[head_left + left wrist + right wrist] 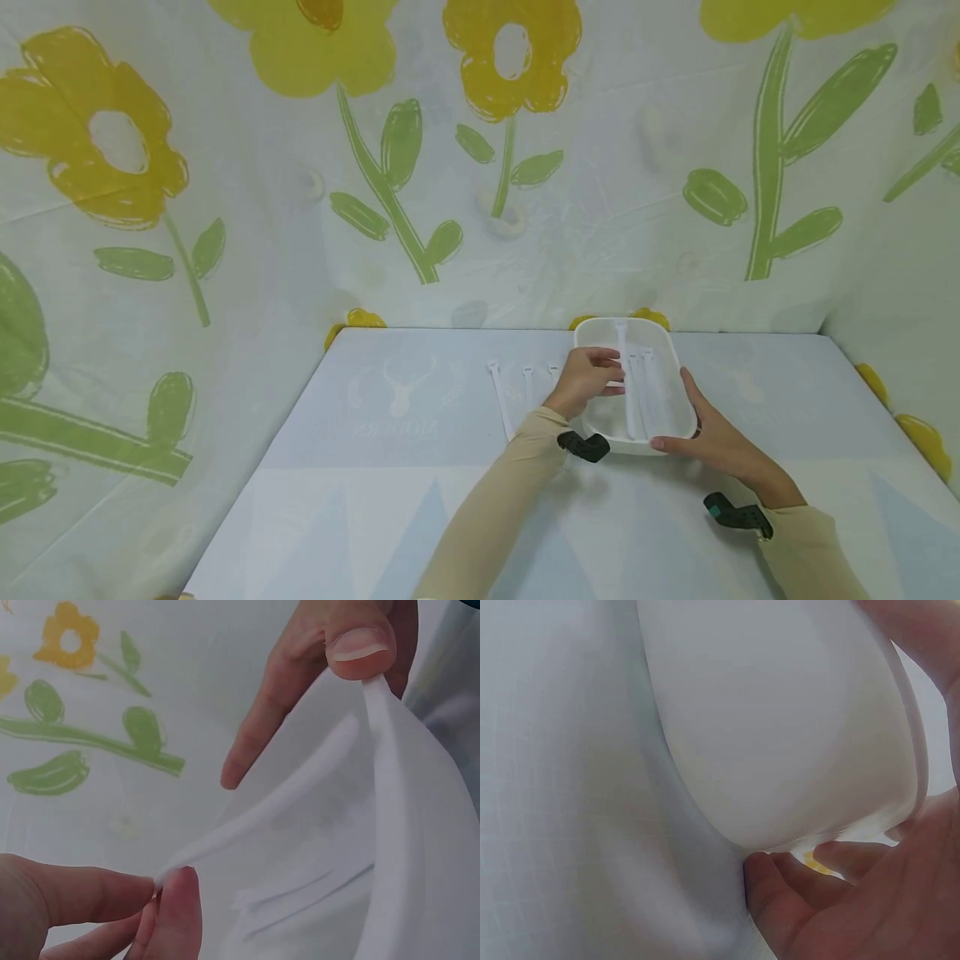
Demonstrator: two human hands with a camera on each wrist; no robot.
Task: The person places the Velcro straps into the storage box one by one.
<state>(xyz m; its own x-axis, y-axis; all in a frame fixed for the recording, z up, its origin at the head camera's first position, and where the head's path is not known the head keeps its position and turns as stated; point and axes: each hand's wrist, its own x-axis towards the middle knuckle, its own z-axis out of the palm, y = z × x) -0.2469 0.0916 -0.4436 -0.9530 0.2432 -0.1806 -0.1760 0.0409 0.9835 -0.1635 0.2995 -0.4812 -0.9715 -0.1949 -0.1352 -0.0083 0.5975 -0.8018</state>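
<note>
A white, round-cornered plastic box (678,412) stands on the table, its near edge in front of me. My left hand (587,379) is over its left side, pinching a long, slim white strip (631,404) between thumb and fingertips; the strip (262,814) slants across the box in the left wrist view. Beside it in the box lie other white strips (650,383) with small wider heads. My right hand (716,433) grips the box at its near right corner, thumb on the rim (390,750) and fingers against the outer wall (780,750).
Left of the box, several similar white strips (498,396) lie on the pale patterned table (405,525); my left forearm partly hides them. A flower-printed cloth wall (585,208) rises behind the table and at its sides.
</note>
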